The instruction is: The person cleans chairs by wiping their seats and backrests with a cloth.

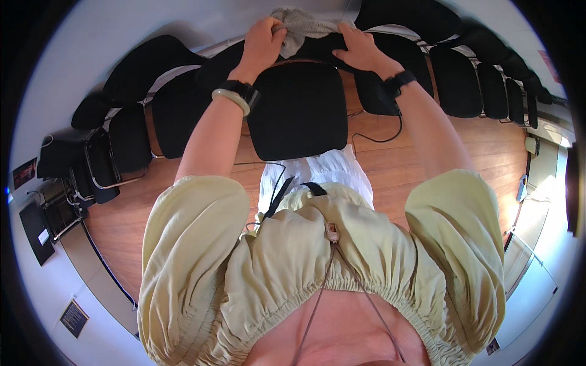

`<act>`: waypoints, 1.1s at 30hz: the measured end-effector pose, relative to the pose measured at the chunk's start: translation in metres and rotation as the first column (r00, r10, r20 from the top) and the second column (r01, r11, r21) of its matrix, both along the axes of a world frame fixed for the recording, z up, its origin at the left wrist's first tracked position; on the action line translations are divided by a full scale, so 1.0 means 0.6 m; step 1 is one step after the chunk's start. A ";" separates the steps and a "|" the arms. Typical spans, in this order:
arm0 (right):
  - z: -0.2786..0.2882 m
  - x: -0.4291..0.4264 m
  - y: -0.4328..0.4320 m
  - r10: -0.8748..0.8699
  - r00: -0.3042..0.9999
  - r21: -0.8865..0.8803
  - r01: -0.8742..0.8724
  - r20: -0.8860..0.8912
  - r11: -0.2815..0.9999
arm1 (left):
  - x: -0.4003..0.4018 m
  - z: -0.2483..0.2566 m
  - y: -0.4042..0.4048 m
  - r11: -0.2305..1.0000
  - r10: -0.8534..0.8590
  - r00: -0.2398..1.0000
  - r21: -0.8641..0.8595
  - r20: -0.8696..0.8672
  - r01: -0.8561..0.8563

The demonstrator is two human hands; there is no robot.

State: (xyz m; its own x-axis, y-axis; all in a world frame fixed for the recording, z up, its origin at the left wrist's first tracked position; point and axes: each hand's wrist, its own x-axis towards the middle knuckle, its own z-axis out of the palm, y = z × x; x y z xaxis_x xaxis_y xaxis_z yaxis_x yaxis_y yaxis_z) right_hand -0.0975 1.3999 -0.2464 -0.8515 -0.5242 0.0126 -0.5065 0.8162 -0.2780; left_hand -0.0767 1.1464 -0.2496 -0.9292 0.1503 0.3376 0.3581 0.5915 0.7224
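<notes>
A grey cloth is bunched and stretched between my hands at the top of the view, over the backrest of a black chair. My left hand pinches its left part between thumb and fingers. The cloth's right end lies under the fingers of my right hand, whose thumb stands apart. The seat of the black chair is directly before me, below my hands. Black bands circle both wrists, and a pale bangle is on the left one.
More black chairs stand in a row to both sides along the white wall. A black cable runs down to the wooden floor. Chairs with metal frames stand at the left.
</notes>
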 end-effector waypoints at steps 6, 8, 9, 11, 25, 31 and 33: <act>0.039 0.135 0.028 0.105 0.982 -0.186 -0.075 0.158 0.980 | 0.137 0.020 0.014 0.998 0.060 0.998 -0.022 0.006 -0.060; 0.043 0.190 0.044 0.120 0.974 -0.208 -0.079 0.193 0.975 | 0.198 0.023 0.029 0.996 0.065 0.998 -0.056 -0.015 -0.066; 0.034 0.208 0.054 0.140 0.964 -0.213 -0.091 0.228 0.973 | 0.224 0.030 0.033 0.995 0.074 0.997 -0.071 0.006 -0.074; 0.041 0.253 0.063 0.206 0.924 -0.292 -0.110 0.323 0.950 | 0.276 0.042 0.040 0.994 0.089 0.994 -0.068 0.066 -0.085; 0.103 0.326 0.093 0.342 0.550 -0.282 -0.194 0.762 0.940 | 0.405 0.108 0.056 0.995 0.051 0.916 -0.095 0.398 -0.014; 0.091 0.309 0.069 0.338 0.319 -0.248 -0.292 0.885 0.924 | 0.395 0.118 0.052 0.990 -0.067 0.738 -0.046 0.671 0.132; 0.086 0.312 0.062 0.308 0.300 -0.211 -0.316 0.903 0.925 | 0.379 0.110 0.046 0.951 -0.179 0.521 0.011 0.834 0.309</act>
State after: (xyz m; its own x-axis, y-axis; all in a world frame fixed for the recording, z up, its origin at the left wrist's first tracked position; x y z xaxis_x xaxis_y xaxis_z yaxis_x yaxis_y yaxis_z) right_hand 0.0895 1.4372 -0.1948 -0.1010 -0.7500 -0.6537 -0.1590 0.6607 -0.7336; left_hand 0.1507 1.1743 -0.1836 -0.7066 0.3939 -0.5878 -0.2056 0.6805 0.7033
